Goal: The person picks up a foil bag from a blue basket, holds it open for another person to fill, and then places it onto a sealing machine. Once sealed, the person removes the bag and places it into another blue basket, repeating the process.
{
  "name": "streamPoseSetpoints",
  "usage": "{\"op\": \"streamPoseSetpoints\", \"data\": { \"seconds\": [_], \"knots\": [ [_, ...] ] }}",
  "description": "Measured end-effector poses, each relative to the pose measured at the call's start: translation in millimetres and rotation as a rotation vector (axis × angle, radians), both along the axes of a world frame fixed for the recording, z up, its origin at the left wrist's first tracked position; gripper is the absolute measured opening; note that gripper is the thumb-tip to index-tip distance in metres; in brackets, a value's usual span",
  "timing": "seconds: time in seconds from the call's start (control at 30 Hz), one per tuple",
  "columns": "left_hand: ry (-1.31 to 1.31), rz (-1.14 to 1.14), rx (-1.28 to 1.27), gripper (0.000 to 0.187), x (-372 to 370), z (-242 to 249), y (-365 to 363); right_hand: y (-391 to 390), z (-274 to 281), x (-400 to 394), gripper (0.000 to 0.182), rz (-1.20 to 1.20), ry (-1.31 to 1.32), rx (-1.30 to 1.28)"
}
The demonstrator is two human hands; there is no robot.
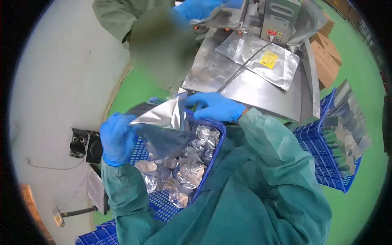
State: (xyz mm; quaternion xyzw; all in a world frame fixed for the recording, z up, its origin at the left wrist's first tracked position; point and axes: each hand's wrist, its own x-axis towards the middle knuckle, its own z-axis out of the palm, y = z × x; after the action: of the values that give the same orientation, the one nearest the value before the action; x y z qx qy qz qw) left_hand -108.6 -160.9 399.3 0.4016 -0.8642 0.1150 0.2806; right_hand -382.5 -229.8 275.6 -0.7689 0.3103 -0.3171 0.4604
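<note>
A silver foil pouch (161, 132) is held up over a blue plastic basket (222, 130). My left hand (118, 139), in a blue glove, is closed on the pouch's left edge. On the pouch's upper right side is my gloved right hand (214, 107), its fingers bent near the basket's far rim; whether they grip the pouch is unclear. Several crumpled foil packets (190, 171) lie in the basket below the pouch.
Ahead stands a metal table (261, 92) with flat foil bags (281, 67), a cable and a machine (279, 20). A co-worker's gloved hand (200, 8) is at its far side. Another blue basket (322, 151) with foil bags stands right; cardboard boxes (324, 57) are behind.
</note>
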Motion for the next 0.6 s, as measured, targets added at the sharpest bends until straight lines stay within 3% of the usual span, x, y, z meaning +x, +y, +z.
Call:
{"op": "streamPoseSetpoints", "data": {
  "seconds": [0.07,0.1,0.2,0.27,0.33,0.37,0.47,0.5,0.53,0.6],
  "knots": [
    [0.033,0.045,-0.056,0.013,-12.0,23.7,-7.8,13.6,19.6,4.7,0.042,-0.016,0.014,0.104],
    [0.092,0.046,-0.047,0.014,-17.0,32.6,-11.5,19.1,24.5,5.3,0.033,-0.091,-0.153,0.125],
    [0.21,-0.003,-0.047,0.015,-37.2,46.7,-23.8,21.5,52.4,-9.0,0.024,-0.268,-0.144,0.06],
    [0.359,-0.074,0.009,0.015,-55.1,52.0,-36.3,22.3,71.2,-24.5,0.02,-0.29,-0.148,-0.002],
    [0.383,-0.12,0.004,0.011,-73.2,61.6,-43.6,23.8,97.2,-42.2,0.022,-0.226,-0.127,0.163],
    [0.408,-0.151,0.05,0.008,-80.1,65.7,-46.9,5.5,70.8,-45.4,0.021,-0.212,-0.244,0.088],
    [0.446,-0.188,0.056,0.005,-90.2,73.0,-68.3,8.5,100.9,-77.8,0.019,-0.276,-0.24,0.1],
    [0.548,-0.152,0.125,0.007,-89.3,72.5,-79.7,4.0,103.0,-81.1,0.016,-0.411,-0.327,-0.112],
    [0.651,-0.115,0.196,0.009,-87.7,70.5,-93.0,12.5,117.5,-87.3,0.013,-0.489,-0.454,-0.087],
    [0.761,-0.212,0.2,0.011,-90.0,60.1,-119.2,-8.2,96.4,-111.9,0.011,-0.775,-0.431,-0.249]
  ]
}}
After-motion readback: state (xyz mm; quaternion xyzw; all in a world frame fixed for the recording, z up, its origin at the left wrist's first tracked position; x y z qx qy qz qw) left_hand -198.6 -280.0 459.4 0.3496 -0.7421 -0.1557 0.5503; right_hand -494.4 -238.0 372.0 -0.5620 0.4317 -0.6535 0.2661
